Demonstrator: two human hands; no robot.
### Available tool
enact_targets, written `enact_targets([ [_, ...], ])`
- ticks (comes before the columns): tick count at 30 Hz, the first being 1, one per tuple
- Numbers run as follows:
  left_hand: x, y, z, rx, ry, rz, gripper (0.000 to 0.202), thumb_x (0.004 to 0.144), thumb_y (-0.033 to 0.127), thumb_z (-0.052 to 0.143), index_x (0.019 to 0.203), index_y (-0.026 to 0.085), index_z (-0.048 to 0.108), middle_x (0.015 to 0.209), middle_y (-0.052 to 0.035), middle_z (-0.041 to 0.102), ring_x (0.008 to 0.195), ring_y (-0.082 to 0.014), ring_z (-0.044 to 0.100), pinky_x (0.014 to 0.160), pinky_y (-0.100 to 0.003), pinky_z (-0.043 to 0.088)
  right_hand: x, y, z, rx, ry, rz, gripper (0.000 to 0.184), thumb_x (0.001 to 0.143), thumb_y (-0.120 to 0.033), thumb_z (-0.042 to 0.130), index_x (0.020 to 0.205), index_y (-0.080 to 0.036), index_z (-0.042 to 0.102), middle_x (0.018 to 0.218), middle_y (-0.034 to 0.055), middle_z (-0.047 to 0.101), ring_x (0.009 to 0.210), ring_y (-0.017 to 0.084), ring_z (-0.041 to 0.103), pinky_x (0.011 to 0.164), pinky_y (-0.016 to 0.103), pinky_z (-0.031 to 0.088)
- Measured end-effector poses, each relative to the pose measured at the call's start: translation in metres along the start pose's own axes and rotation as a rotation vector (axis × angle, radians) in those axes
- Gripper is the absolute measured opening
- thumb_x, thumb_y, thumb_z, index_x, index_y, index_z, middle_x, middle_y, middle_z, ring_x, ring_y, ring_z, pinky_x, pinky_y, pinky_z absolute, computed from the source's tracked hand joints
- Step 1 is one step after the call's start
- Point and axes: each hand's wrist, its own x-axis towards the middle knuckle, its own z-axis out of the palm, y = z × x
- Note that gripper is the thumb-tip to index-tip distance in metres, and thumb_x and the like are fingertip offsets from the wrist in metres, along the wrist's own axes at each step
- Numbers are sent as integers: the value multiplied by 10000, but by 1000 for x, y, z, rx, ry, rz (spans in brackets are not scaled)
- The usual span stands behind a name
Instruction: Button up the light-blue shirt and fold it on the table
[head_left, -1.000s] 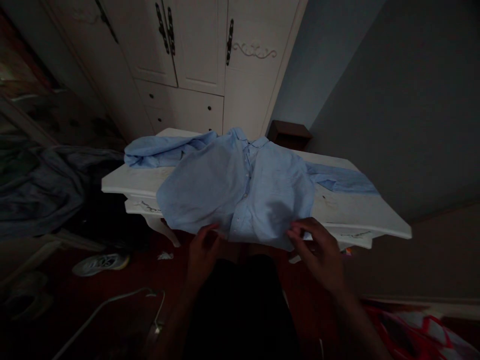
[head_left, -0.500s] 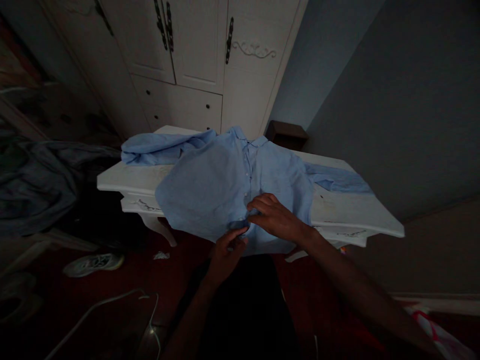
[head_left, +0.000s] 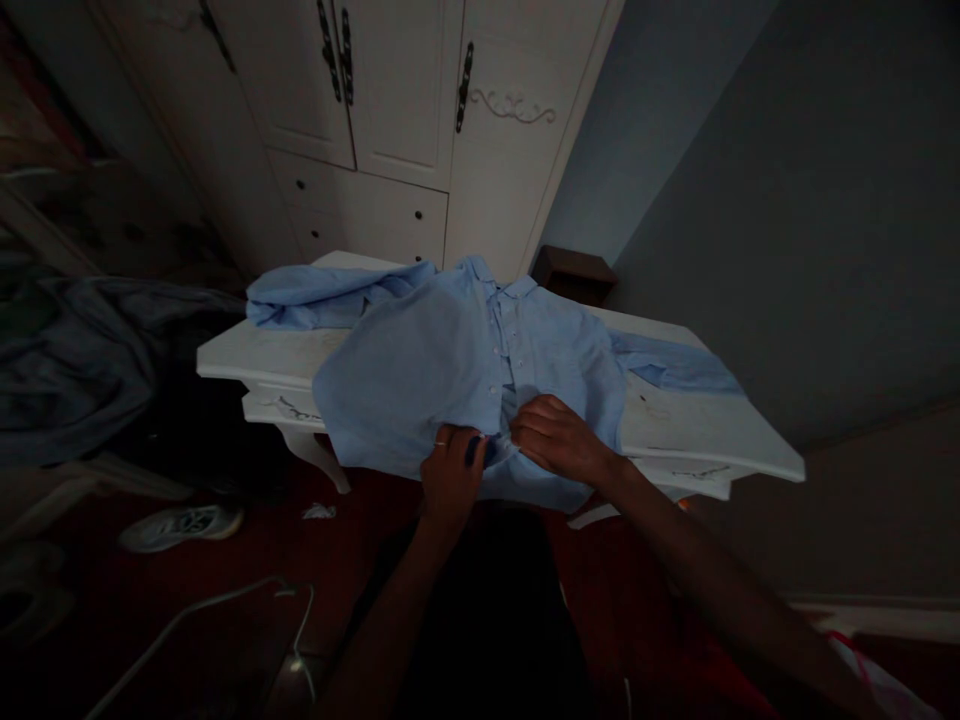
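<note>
A light blue button-up shirt (head_left: pixel 420 370) lies face up on a white table (head_left: pixel 697 425), collar at the far side, sleeves spread left and right, its hem hanging over the near edge. My left hand (head_left: pixel 450 475) pinches the left edge of the button placket near the hem; a ring shows on one finger. My right hand (head_left: pixel 559 440) is closed on the facing placket edge just beside it. The two hands almost touch over the lowest buttons.
A white wardrobe (head_left: pixel 405 120) with drawers stands behind the table. A dark wooden stand (head_left: pixel 574 272) sits at its right. Dark bedding (head_left: pixel 82 350) lies at the left. A sneaker (head_left: pixel 176 525) and a white cable (head_left: pixel 195 620) are on the red floor.
Both hands moved from the outer parts of the hem inward to the shirt's front opening and closed on the placket edges. The view shifted slightly.
</note>
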Motion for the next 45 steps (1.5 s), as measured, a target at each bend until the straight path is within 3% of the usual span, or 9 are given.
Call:
enact_targets([
  [6,5,1,-12,-118,14,134,96,884,285,616,881,198,655,872,-63,680,767,-157,658,666,-240,502,-7,-4,7,7,84,30,220,976,-167,488,1045,-235,686,866,31,681,841,169,545,776,324,416],
  [10,10,14,-24,-181,47,170,81,882,266,608,874,194,645,962,-71,693,636,-103,628,572,-208,493,-10,-5,9,90,147,99,192,964,-202,518,1007,-241,701,879,36,681,892,181,562,807,338,428],
  [12,13,17,-27,-181,71,186,91,887,271,609,888,195,657,1035,-85,701,654,-105,643,592,-213,509,-11,-4,9,115,201,139,177,954,-212,531,1002,-239,699,884,38,681,903,186,573,823,348,431],
  [15,21,18,-31,-173,35,195,117,892,293,613,899,196,677,923,-72,725,711,-134,671,675,-234,536,-9,-4,10,135,266,176,165,944,-215,542,985,-243,699,905,40,687,916,193,590,850,366,436],
  [18,29,18,-37,-212,-38,183,140,897,313,610,911,201,694,820,-47,723,731,-146,678,719,-246,543,-4,-7,9,174,285,188,178,945,-204,533,991,-250,698,911,41,693,913,199,603,841,380,449],
  [23,39,21,-47,-363,-111,157,124,883,300,630,911,207,708,863,-34,736,737,-137,680,726,-255,550,1,-12,8,219,306,159,187,933,-173,560,1044,-256,686,938,35,705,922,191,607,821,370,459],
  [30,28,17,-44,-452,-156,96,138,881,251,610,942,225,730,927,-37,747,819,-157,696,772,-287,567,-1,-14,3,186,253,124,105,925,-200,589,958,-228,684,930,39,706,931,191,596,835,364,432],
  [36,23,18,-41,-529,-100,73,130,875,219,620,918,219,742,927,-45,741,868,-159,691,801,-291,563,1,-19,11,165,259,175,124,933,-200,558,952,-230,677,908,36,706,913,192,598,842,371,428],
  [45,24,17,-39,-624,-88,-13,95,849,217,657,872,228,748,887,-26,745,827,-149,691,760,-276,565,-1,-25,28,151,394,243,150,892,-159,601,993,-244,670,902,38,701,891,202,616,813,382,472],
])
